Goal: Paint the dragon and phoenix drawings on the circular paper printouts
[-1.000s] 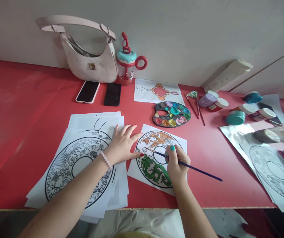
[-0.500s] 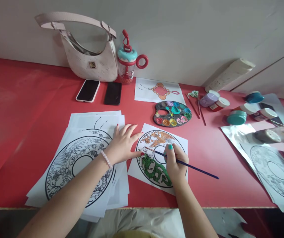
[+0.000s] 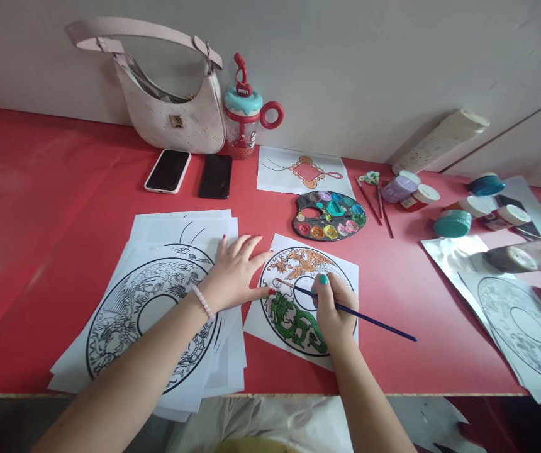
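Observation:
My right hand is closed round a blue-handled paintbrush, its tip resting on the left part of a round colouring sheet with an orange bird and a green dragon. My left hand lies flat with fingers spread, pressing the left edge of that sheet and overlapping a stack of uncoloured printed sheets. A bead bracelet sits on my left wrist.
A paint palette lies beyond the sheet on the red table. Two phones, a pale handbag and a drinking bottle stand at the back. Paint pots, brushes and more sheets lie right.
The hands and brush stay almost as they were; the view has tilted slightly, so everything sits a little higher in the picture.

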A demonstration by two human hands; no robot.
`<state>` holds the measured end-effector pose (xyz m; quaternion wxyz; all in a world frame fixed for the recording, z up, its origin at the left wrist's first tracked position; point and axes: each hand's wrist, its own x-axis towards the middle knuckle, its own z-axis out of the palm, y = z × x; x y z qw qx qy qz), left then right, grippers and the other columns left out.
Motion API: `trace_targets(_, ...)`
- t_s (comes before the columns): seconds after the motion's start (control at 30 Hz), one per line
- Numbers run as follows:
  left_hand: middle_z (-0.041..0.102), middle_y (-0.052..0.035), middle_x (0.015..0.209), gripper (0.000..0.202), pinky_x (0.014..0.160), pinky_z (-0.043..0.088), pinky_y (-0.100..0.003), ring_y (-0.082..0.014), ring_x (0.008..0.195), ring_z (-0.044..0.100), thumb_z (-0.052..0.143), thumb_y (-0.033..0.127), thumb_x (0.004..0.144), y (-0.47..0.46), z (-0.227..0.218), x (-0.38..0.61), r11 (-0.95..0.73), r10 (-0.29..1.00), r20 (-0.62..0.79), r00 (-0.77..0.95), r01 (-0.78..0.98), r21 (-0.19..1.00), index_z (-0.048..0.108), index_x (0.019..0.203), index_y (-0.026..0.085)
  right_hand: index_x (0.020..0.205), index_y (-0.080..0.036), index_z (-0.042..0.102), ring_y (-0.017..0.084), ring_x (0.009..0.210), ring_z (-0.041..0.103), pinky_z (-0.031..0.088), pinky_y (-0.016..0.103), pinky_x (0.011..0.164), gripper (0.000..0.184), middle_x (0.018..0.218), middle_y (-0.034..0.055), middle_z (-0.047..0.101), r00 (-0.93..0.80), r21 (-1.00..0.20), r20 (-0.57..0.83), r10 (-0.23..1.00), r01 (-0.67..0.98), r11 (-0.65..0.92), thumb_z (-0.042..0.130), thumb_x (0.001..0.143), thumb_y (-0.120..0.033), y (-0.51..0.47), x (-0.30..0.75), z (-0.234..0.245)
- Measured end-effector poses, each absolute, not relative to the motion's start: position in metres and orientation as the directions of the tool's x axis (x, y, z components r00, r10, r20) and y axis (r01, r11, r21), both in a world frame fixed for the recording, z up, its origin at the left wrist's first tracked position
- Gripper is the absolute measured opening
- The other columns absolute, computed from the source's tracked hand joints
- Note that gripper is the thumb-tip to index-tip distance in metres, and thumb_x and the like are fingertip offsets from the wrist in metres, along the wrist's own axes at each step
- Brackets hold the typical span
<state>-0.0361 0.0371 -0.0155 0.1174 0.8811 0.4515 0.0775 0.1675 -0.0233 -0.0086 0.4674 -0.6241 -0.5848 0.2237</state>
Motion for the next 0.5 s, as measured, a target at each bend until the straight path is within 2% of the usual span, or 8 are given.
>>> trace_targets(0.5, 0.029, -0.0129, 0.151, 0.078, 0.109, 0.008, -0.067, -0.0367, 0.138, 0.023, 0.037, 0.078, 0.080, 0.0371, -0.0161, -0.0361, -0.562, 0.816, 0.023, 0.577, 0.784, 0.265, 0.042, 0.139, 0.027, 0.056, -0.021, 0.033, 0.009, 0.044, 0.032, 0.024, 0.027, 0.046, 0.045, 0.048, -0.0047, 0.035, 0.193, -0.839, 0.269, 0.944, 0.528, 0.131, 0.040, 0.095, -0.042, -0.0237, 0.1695, -0.0118)
